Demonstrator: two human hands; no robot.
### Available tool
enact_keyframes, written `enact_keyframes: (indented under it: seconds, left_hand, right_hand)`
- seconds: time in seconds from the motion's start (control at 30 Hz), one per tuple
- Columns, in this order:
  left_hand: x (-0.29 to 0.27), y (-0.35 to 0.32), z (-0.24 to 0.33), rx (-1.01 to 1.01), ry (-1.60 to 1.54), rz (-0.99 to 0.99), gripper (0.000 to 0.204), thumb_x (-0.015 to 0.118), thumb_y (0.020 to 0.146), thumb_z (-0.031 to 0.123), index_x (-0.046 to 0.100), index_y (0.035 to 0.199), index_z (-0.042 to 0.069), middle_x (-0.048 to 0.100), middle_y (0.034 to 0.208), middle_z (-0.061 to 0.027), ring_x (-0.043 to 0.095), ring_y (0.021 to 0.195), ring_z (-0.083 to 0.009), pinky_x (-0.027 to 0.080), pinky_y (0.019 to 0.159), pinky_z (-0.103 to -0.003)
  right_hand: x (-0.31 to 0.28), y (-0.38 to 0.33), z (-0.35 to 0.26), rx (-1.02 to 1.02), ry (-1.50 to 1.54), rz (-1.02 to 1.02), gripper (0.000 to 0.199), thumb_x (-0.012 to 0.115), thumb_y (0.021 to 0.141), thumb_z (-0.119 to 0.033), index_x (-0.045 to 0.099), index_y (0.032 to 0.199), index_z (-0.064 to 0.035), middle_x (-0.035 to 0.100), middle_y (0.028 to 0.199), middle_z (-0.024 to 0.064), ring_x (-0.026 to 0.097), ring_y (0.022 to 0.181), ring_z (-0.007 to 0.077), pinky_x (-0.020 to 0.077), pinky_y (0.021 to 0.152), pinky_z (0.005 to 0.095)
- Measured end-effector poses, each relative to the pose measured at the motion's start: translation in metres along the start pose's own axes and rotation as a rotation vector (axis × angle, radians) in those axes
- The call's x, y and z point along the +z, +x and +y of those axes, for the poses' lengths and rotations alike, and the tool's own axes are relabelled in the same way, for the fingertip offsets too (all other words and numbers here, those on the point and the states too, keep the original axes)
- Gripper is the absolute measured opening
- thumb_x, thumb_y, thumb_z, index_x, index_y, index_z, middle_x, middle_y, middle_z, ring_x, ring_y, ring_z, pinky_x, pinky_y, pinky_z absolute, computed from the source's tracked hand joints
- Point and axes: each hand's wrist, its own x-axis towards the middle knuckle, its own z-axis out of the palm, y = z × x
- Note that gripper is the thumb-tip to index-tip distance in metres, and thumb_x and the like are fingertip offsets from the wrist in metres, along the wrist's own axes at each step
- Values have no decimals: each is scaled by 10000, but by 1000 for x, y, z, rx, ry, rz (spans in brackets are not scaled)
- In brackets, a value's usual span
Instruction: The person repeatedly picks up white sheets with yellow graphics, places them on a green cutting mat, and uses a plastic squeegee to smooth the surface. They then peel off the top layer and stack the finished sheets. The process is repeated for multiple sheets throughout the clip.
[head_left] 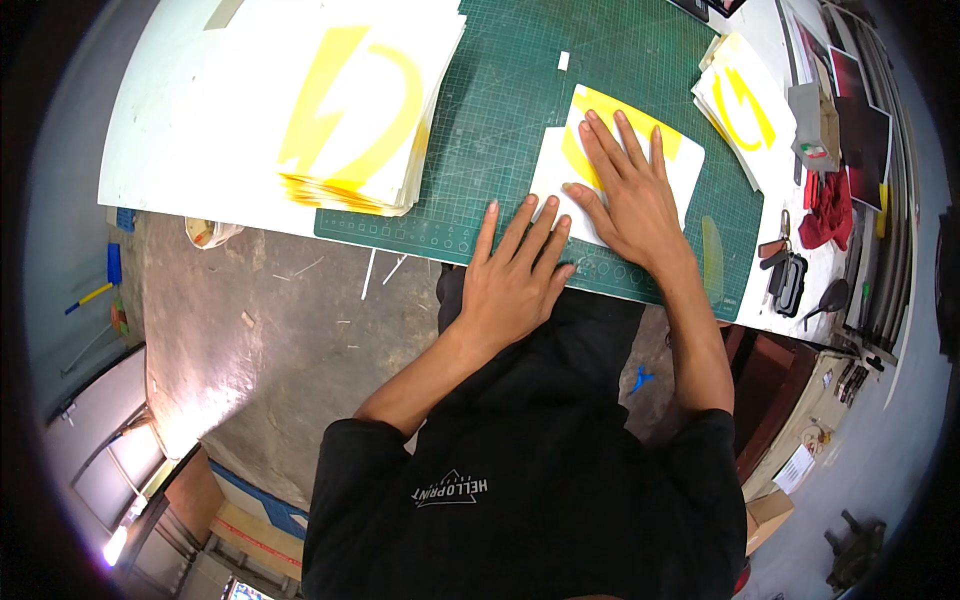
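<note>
Open, empty right hand spreads across a yellow-and-white sheet on the cutting mat, one o'clock in view; uneven pressure could skew it (left hand, likewise, at its seven o'clock).

With right hand spread flat on a yellow-and-white sheet, with left hand at the near edge of a green cutting mat, between a thick paper stack at left and a smaller stack at right
</note>
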Motion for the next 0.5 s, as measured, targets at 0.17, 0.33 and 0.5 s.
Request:
enact_keyframes:
  seconds: [0.17,0.33,0.5]
  left_hand:
    - [0,3,2,-6,12,13,498,709,981,328,658,1404,72,552,1561,-129,475,1473,-337,262,1237,-648]
    - [-1,9,1,-6,27,36,445,748,954,314,704,1341,99,604,1496,-102,510,1431,-324,273,1223,-660]
    - [-3,19,-2,13,12,105,306,790,912,211,772,1196,97,685,1346,-73,592,1274,-292,333,1177,-599]
  right_hand:
    - [-1,3,5,-7,1,10,654,539,1066,-523,522,1564,-100,470,1660,53,352,1571,355,135,1263,706]
    - [-3,7,8,-12,-13,28,631,544,1062,-528,557,1534,-109,506,1630,34,373,1561,331,127,1260,722]
    - [-1,8,12,-28,19,59,612,541,1064,-529,573,1522,-125,516,1619,31,390,1549,324,112,1250,744]
